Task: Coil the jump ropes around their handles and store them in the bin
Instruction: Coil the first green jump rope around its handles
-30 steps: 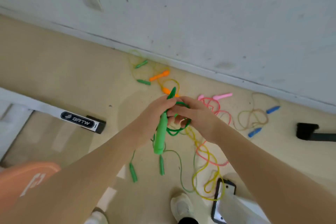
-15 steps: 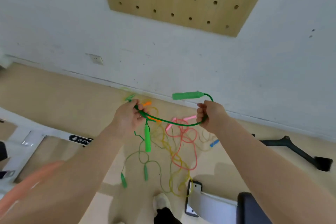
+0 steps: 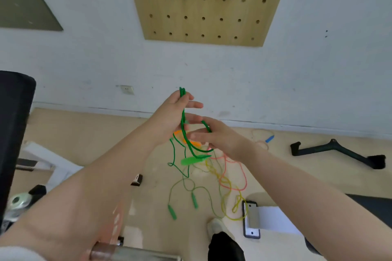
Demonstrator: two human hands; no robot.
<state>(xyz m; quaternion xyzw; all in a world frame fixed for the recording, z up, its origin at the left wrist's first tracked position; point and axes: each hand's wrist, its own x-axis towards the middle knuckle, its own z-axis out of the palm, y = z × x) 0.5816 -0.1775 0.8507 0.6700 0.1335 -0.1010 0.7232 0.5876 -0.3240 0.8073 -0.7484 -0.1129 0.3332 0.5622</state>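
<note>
I hold a green jump rope (image 3: 183, 133) up in front of the wall. My left hand (image 3: 171, 116) pinches its doubled cord under the thumb, with the fingers stretched out. The cord loops down and over the straight fingers of my right hand (image 3: 218, 139), just right of and below the left. One bright green handle (image 3: 191, 160) dangles blurred beneath both hands; the other handle is hidden. More cord trails to the floor. No bin is in view.
On the floor lie a second green rope (image 3: 194, 199), a yellow rope (image 3: 233, 207), a pink rope (image 3: 234, 177), an orange handle (image 3: 192, 143) and a blue handle (image 3: 269, 139). A phone (image 3: 251, 220), my shoe (image 3: 216, 225) and a black stand (image 3: 337, 150) are nearby. A pegboard (image 3: 203, 19) hangs on the wall.
The view has tilted up the wall. My hands came together from a wide stretch; the cord now hangs in loops from my left hand, and the handle dropped below both hands.
</note>
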